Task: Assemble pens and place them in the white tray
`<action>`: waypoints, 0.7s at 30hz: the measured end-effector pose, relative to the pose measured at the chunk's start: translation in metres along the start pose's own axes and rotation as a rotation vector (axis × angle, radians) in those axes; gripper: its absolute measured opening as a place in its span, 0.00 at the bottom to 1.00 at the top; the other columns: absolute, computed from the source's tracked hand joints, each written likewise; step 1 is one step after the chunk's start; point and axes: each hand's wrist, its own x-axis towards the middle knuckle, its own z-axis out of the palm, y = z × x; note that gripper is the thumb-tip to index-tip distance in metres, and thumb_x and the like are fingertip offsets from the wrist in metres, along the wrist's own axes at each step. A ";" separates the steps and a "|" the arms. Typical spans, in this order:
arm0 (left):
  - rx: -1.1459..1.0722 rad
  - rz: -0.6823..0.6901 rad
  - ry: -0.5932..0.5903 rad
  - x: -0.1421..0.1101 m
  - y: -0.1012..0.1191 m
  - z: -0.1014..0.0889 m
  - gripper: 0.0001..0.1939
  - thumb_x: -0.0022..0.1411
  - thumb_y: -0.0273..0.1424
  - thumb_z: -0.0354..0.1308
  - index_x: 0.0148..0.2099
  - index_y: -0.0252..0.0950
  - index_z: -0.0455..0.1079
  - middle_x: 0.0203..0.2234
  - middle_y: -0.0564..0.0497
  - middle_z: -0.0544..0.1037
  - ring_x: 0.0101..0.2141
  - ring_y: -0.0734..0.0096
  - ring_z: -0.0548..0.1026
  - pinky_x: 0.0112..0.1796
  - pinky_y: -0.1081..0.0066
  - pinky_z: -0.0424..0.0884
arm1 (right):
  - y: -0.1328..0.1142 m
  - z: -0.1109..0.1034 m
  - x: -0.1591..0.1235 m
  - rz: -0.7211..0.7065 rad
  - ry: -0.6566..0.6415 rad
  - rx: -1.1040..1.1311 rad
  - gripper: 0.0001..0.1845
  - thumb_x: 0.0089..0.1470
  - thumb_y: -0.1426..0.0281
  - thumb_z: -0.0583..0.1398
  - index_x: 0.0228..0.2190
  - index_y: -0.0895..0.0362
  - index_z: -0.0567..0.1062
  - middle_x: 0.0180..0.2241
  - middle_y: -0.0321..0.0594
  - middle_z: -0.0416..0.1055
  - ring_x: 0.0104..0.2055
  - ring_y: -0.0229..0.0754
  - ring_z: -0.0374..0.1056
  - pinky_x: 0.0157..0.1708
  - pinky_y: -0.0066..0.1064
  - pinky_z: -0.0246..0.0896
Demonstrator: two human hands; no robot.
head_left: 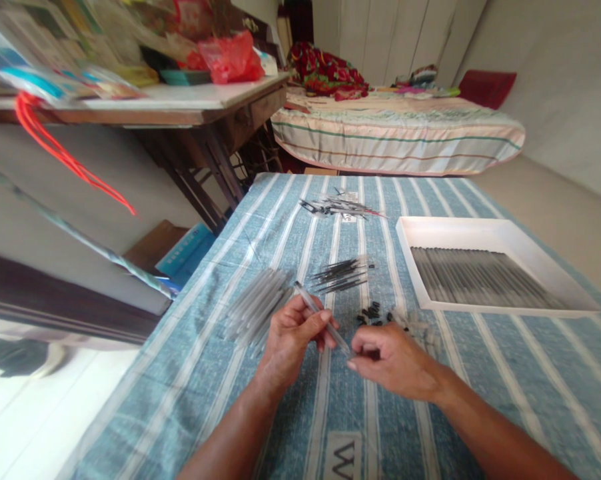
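A translucent pen with a dark upper end slants between my hands. My left hand grips its barrel between thumb and fingers. At the pen's lower end, the thumb and fingers of my right hand are pinched together; whether they hold a small part is hidden. Left of my left hand lies a pile of clear pen barrels. Beyond the hands are several dark pen refills. Small black plugs and clear pen caps lie just behind my right hand.
A white box with a row of pens stands on the right. More thin refills lie near the far edge of the striped tablecloth. A wooden desk with a red bag stands left, a bed behind.
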 end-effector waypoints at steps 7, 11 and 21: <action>-0.014 -0.020 -0.010 0.001 0.000 0.002 0.10 0.52 0.31 0.62 0.32 0.34 0.64 0.22 0.52 0.78 0.16 0.75 0.72 0.18 0.78 0.63 | -0.003 0.004 0.000 -0.010 0.058 0.063 0.09 0.46 0.72 0.58 0.19 0.57 0.61 0.16 0.26 0.52 0.20 0.30 0.48 0.20 0.23 0.43; -0.029 -0.023 -0.009 0.002 -0.001 0.000 0.09 0.53 0.31 0.62 0.32 0.35 0.64 0.23 0.52 0.79 0.18 0.75 0.73 0.18 0.78 0.63 | -0.001 0.008 0.000 0.009 0.062 0.173 0.08 0.50 0.70 0.55 0.22 0.57 0.62 0.17 0.28 0.56 0.19 0.31 0.52 0.20 0.23 0.46; -0.044 -0.024 0.032 0.003 -0.002 0.002 0.09 0.52 0.31 0.63 0.30 0.34 0.65 0.23 0.51 0.79 0.17 0.74 0.74 0.19 0.76 0.66 | 0.007 0.019 0.004 0.022 0.168 0.243 0.08 0.49 0.71 0.56 0.22 0.56 0.61 0.17 0.29 0.59 0.19 0.31 0.58 0.19 0.23 0.52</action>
